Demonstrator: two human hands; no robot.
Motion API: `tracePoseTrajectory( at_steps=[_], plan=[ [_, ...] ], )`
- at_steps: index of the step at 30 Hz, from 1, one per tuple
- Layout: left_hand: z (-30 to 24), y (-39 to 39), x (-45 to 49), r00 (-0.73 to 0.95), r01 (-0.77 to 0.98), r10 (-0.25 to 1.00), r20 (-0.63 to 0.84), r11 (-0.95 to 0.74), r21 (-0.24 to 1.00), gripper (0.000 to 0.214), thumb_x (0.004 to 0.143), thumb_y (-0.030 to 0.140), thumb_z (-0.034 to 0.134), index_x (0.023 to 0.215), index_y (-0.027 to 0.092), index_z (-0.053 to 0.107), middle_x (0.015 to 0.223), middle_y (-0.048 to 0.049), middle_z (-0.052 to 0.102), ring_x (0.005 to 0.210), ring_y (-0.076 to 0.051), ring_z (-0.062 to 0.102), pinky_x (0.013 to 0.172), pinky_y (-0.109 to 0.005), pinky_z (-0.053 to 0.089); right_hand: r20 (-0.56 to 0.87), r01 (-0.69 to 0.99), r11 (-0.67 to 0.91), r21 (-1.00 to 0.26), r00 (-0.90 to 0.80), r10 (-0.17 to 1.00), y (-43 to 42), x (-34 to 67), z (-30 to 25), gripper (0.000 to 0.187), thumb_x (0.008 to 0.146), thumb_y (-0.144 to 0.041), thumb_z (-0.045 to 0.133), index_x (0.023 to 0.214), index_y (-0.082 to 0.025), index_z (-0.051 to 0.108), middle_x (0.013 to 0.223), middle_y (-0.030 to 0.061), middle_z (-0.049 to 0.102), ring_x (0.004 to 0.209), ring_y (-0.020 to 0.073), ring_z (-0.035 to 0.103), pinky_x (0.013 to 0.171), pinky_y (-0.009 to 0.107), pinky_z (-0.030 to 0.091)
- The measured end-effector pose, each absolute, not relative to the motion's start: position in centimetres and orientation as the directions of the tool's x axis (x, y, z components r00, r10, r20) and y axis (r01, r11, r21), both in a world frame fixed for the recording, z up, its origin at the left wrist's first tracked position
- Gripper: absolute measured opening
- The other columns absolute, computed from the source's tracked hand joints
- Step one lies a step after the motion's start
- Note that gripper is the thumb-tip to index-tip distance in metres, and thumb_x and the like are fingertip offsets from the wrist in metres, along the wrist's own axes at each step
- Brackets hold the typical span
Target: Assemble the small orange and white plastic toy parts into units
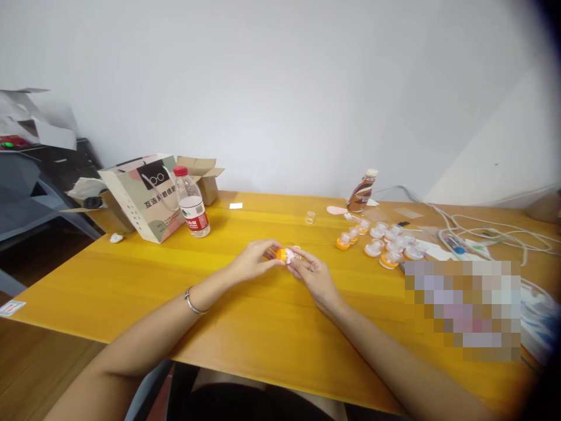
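Between my left hand point(252, 261) and my right hand point(313, 275) is a small orange-and-clear plastic piece point(283, 254), held by the fingertips of both hands above the yellow wooden table point(272, 327). The fingers partly hide it, and its exact shape cannot be made out. To the right of my hands stands a group of several similar orange-based clear pieces point(381, 245). A small clear plastic cup point(310, 217) stands on the table beyond my hands. A metal bangle point(195, 301) circles my left wrist.
A water bottle with a red cap point(191, 202), a printed paper bag point(140, 199) and a cardboard box point(205, 178) stand at the far left. A bottled coffee drink point(362, 191) stands by the wall. White cables point(482, 225) lie at the right, near a pixelated patch point(460, 310).
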State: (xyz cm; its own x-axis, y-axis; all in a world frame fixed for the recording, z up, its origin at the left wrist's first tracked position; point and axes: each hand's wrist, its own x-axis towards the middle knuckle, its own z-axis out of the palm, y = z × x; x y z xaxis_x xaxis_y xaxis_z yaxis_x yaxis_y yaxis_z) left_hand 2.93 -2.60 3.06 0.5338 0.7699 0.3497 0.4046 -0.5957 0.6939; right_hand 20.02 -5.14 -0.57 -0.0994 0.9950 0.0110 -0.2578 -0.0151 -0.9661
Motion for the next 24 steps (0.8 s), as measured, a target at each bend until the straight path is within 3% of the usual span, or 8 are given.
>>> tracePoseTrajectory(
  at_steps=[7, 12, 18, 24],
  plan=[
    [3.07, -2.49, 2.68, 0.535, 0.392, 0.717, 0.446, -0.679, 0.621, 0.031, 0.076, 0.033, 0.054, 0.100, 0.014, 0.051, 0.092, -0.0056, 0.058, 0.075, -0.011, 0.057, 0.073, -0.024, 0.046, 0.001, -0.269, -0.019, -0.963, -0.073, 0.997, -5.12, 20.07, -0.25, 0.042, 0.062, -0.033, 0.065, 0.101, -0.023, 0.057, 0.083, 0.0015, 0.068, 0.089, 0.0163, 0.060, 0.090, 0.035, 0.041],
    [3.07, -2.80, 3.01, 0.588, 0.416, 0.680, 0.439, -0.719, 0.557, 0.029, 0.077, 0.034, 0.051, 0.099, 0.015, 0.053, 0.090, -0.0056, 0.058, 0.076, -0.011, 0.055, 0.073, -0.024, 0.045, 0.012, -0.252, -0.015, -0.968, -0.107, 0.994, -5.27, 19.90, -0.34, 0.040, 0.062, -0.033, 0.065, 0.100, -0.024, 0.058, 0.081, 0.0008, 0.068, 0.084, 0.0161, 0.062, 0.088, 0.035, 0.042],
    [3.02, -3.14, 3.31, 0.565, 0.465, 0.706, 0.428, -0.700, 0.542, 0.030, 0.078, 0.037, 0.050, 0.097, 0.014, 0.054, 0.089, -0.0065, 0.058, 0.076, -0.011, 0.056, 0.073, -0.024, 0.045, 0.027, -0.217, 0.005, -0.976, -0.095, 0.995, -5.10, 19.88, -0.97, 0.045, 0.062, -0.034, 0.065, 0.104, -0.025, 0.056, 0.080, 0.0011, 0.068, 0.084, 0.0175, 0.061, 0.088, 0.037, 0.042],
    [2.47, -3.16, 3.55, 0.515, 0.481, 0.727, 0.455, -0.684, 0.549, 0.031, 0.077, 0.039, 0.051, 0.095, 0.014, 0.055, 0.086, -0.0063, 0.059, 0.075, -0.012, 0.056, 0.071, -0.025, 0.046, 0.065, -0.199, 0.043, -0.979, -0.101, 0.993, -4.99, 19.88, -1.08, 0.032, 0.062, -0.036, 0.064, 0.091, -0.022, 0.064, 0.090, 0.0035, 0.067, 0.088, 0.0192, 0.060, 0.087, 0.037, 0.043]
  ],
)
